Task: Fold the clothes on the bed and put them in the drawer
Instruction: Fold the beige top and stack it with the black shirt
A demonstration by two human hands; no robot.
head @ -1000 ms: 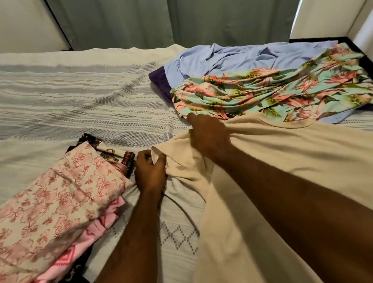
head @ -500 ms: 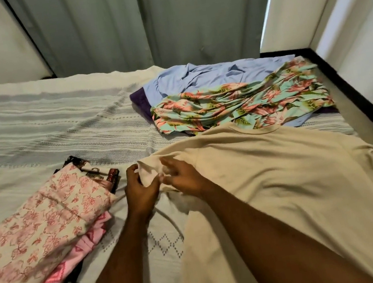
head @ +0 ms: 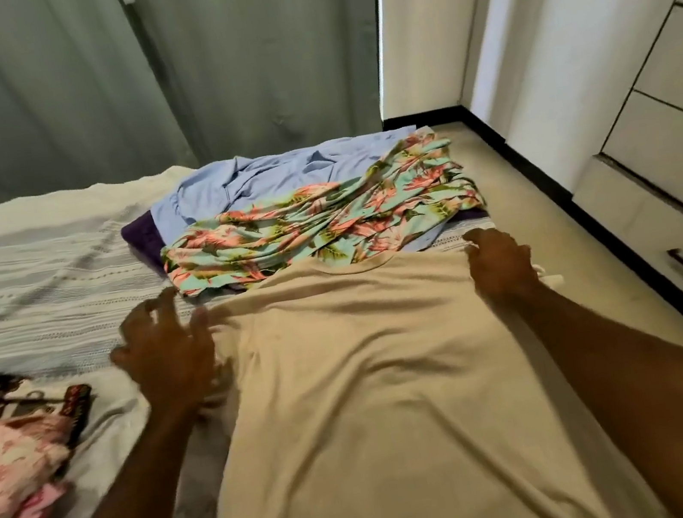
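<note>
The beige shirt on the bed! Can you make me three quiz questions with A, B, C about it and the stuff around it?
1. Where is the beige shirt?
A. Hanging on the curtain
B. Spread flat on the bed
C. Inside a drawer

2. What colour is the garment just behind the flowery teal one?
A. Light blue
B. Bright red
C. Black

3. What is the left hand doing?
A. Clutching a hanger
B. Gripping a folded stack
C. Fingers spread open at the shirt's left edge

Answers:
1 B, the shirt lies spread out on the bedspread between both arms.
2 A, the light blue garment sits behind the floral one.
3 C, its fingers are splayed and hold nothing, while the right hand grips the shirt's right shoulder.
</note>
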